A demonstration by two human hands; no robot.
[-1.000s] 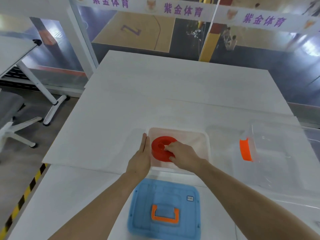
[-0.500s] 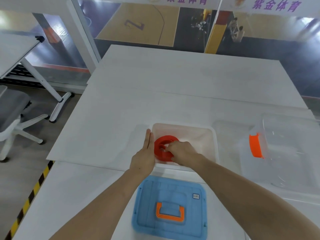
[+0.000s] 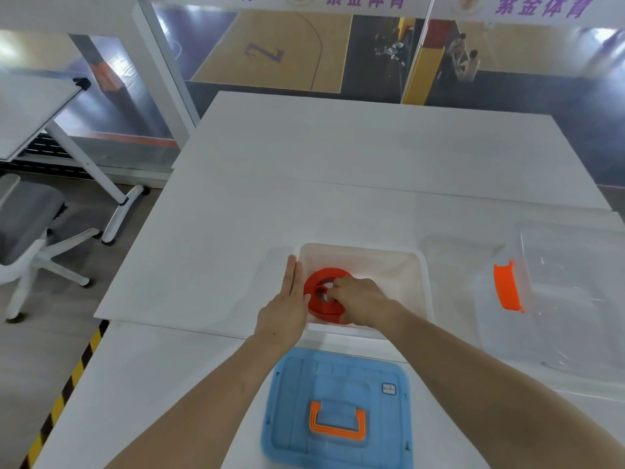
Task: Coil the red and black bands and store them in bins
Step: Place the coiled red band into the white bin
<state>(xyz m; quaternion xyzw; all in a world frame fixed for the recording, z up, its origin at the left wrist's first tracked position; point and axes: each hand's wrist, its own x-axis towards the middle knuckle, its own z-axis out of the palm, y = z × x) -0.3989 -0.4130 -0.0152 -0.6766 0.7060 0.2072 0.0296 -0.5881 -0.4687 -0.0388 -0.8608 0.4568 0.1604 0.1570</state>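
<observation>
A coiled red band (image 3: 321, 296) lies inside a translucent white bin (image 3: 414, 265) in the middle of the white table. My right hand (image 3: 362, 299) reaches into the bin, its fingers curled on the coil's inner edge and covering its right part. My left hand (image 3: 287, 306) lies flat with straight fingers against the bin's left outer wall. No black band is in view.
A blue lid with an orange handle (image 3: 338, 411) lies on the table just in front of the bin. A clear bin with an orange latch (image 3: 507, 286) stands to the right. An office chair (image 3: 27, 225) and another table stand on the left floor side.
The red coil has loosened a little, its centre hole looking wider, as my right hand's fingers shift on it. My left hand stays against the bin wall.
</observation>
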